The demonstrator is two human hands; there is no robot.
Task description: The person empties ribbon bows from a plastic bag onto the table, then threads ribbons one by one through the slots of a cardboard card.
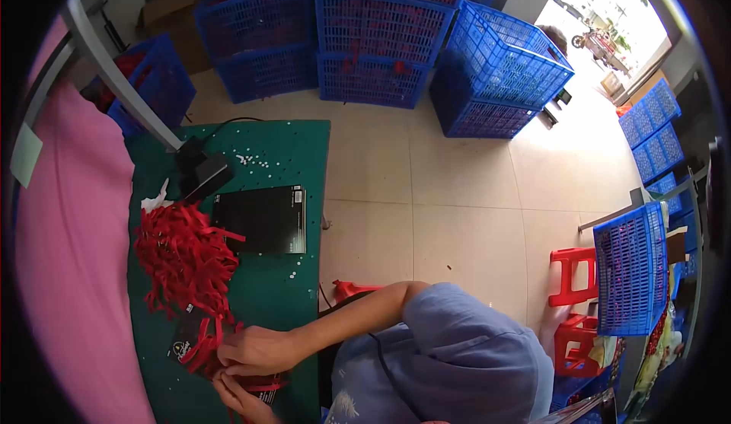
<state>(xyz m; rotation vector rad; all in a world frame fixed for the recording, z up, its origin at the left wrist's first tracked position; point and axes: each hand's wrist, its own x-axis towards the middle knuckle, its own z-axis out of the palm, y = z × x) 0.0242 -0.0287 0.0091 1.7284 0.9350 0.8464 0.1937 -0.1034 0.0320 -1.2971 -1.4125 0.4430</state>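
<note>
Lying under the hands: loose red ribbon [202,353] is held over a printed dark packet [181,349], toward the table's lower edge.
Right fingers: bent and pressed together; ribbon seems pinched by the right hand [263,349].
Left fingers: partly hidden; whether ribbon is gripped by the left hand [242,403] cannot be told.
Tangle risk: strands could be dragged from the ribbon heap [186,253], as its loops trail close to the hands.
Shifting risk: the flat black packet [266,222] could be nudged if the strand lapped over its side is pulled.
Ribbon: narrow, soft-looking, crumpled into curls.
Packets: rectangular, smooth, slightly glossy.
Green table [293,306]: flat; tiny white pellets [255,163] are scattered near its upper edge.
Beyond the left edge: pink cloth [68,218] is draped in folds.
Beyond the upper edge: latticed plastic blue crates [381,24] are stacked.
</note>
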